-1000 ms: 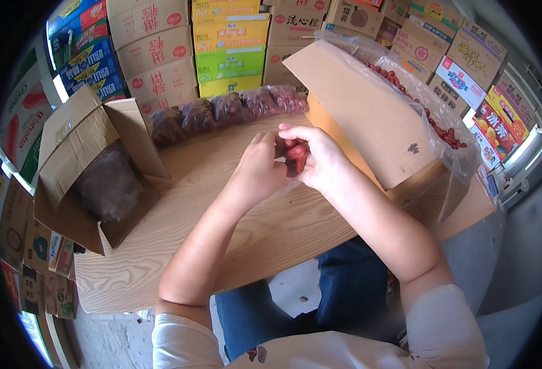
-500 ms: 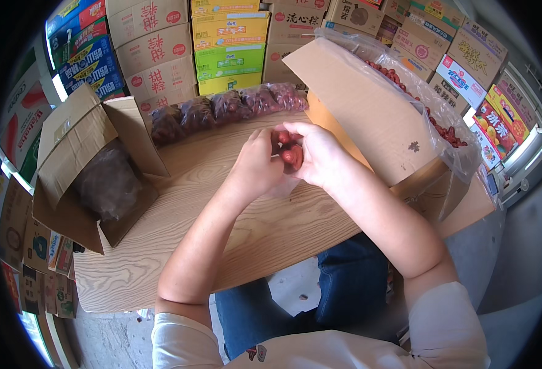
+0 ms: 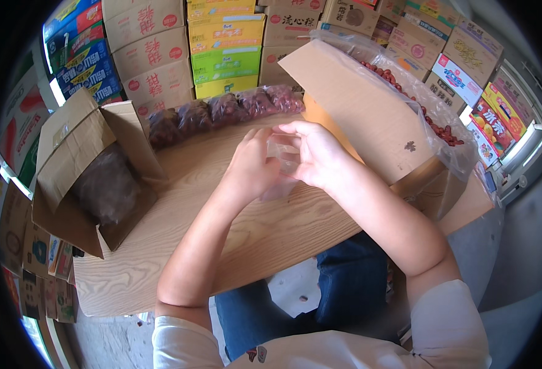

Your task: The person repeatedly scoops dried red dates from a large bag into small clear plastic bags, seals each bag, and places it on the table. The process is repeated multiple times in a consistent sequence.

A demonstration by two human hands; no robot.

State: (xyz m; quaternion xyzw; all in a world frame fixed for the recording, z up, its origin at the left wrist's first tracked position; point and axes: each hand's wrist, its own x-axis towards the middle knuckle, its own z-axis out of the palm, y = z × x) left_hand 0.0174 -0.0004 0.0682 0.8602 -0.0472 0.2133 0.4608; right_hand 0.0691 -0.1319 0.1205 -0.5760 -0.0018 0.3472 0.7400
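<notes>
Over the middle of the wooden table [image 3: 160, 258], both my hands are at a small clear plastic bag [image 3: 284, 155]. My left hand [image 3: 251, 163] is closed on the bag's left side, thumb toward the middle. My right hand [image 3: 321, 154] curls round the opposite side, its fingertips close to the left hand's. The clear film shows between the two hands and hangs below them. No red dates show between my palms; the fingers hide part of the bag. To the right, loose red dates [image 3: 446, 134] lie in a large carton [image 3: 369, 98] lined with clear plastic.
Filled bags of dark red dates [image 3: 228, 111] stand in a row along the table's far edge. At the left, an open cardboard box [image 3: 68, 147] on its side holds crumpled clear plastic [image 3: 108, 184]. Stacked cartons [image 3: 151, 55] line the back.
Several red dates seen between my hands half a second ago no longer show there. The clear film is now visible between the hands, which have barely shifted.
</notes>
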